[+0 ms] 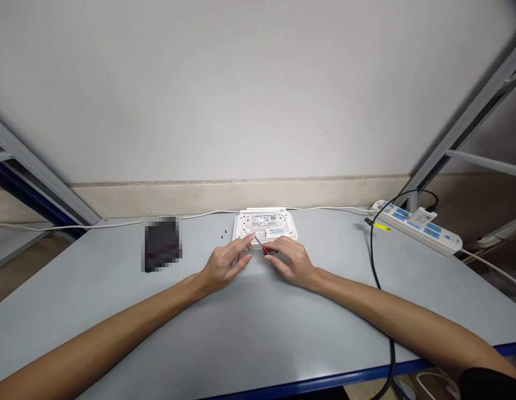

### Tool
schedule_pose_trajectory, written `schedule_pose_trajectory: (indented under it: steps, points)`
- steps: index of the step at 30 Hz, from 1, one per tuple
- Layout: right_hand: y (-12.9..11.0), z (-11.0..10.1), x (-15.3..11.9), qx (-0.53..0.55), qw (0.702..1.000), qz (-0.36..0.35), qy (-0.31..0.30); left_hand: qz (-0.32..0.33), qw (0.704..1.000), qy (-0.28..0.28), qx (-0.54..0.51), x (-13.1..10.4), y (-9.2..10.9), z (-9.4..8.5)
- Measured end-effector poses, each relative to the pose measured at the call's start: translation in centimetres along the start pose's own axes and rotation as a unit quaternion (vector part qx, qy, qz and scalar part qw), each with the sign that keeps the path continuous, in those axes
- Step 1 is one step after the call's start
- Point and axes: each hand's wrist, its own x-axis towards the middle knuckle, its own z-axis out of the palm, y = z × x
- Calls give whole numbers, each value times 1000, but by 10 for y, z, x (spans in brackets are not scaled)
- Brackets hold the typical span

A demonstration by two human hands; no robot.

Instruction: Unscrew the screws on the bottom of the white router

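Observation:
A white router-like box (289, 221) lies label side up at the back middle of the table, its vented face showing printed stickers. My right hand (295, 262) is closed around the red handle of a small screwdriver (267, 251), whose thin metal shaft slants up and left over the box's near edge. My left hand (225, 265) rests at the box's front left corner. Its index finger reaches to the screwdriver's tip, and the thumb is held apart below. Two tiny dark screws (222, 237) lie left of the box.
A pixelated dark object (163, 243) lies on the grey table (224, 339) at left. On the right sits a white power strip (420, 226) with a plugged-in adapter. A black cable (371, 255) with a yellow tag passes under my right forearm. A white cable (208, 214) runs along the wall.

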Motion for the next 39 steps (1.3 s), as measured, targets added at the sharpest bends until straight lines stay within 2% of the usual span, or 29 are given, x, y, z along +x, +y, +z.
schedule_pose_trajectory:
  steps: [6,11,15,20,24,28,35,39]
  points:
    - [0,0,-2,3,1000,9,-7,14,1000,-27,8,0,-2,2]
    - [2,2,-5,46,998,35,-4,32,998,-51,37,1,1,2]
    - [2,4,-6,97,992,76,0,47,996,-33,63,4,6,0]
    - [2,3,-6,172,975,138,-9,4,998,-14,64,7,7,-2]
    - [1,3,-6,187,972,143,7,-14,995,-74,68,7,4,1]
    - [-1,2,-5,180,974,138,9,10,989,-120,84,5,1,4]
    - [1,0,-4,135,983,119,26,-1,992,-76,99,4,2,5]
    - [3,0,-5,145,981,127,39,-13,994,-62,90,5,4,4]
